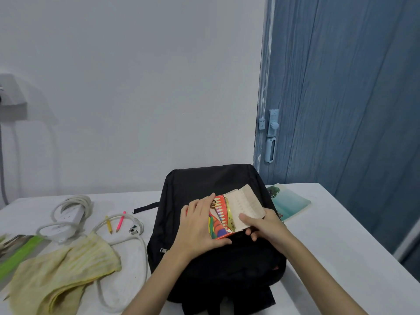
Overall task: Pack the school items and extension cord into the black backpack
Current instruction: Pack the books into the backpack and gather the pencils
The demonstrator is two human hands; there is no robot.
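The black backpack [204, 185] lies flat in the middle of the white table [341, 235]. Over it, both my hands hold an orange box of coloured pencils [221, 218] with its flap open. My left hand [197, 221] grips the box's left side, and my right hand [261, 226] holds its right end, thumb on the pale flap. A white extension cord [68, 214] is coiled at the left, its cable looping toward the bag. A yellow pencil [108, 224] and a pink pen [120, 221] lie beside it.
A yellowish cloth [61, 271] is crumpled at the front left. A green-edged booklet [18, 248] sits at the far left edge. A notebook with a blue-green cover [288, 201] lies right of the bag. A blue door [341, 87] stands behind the table's right corner.
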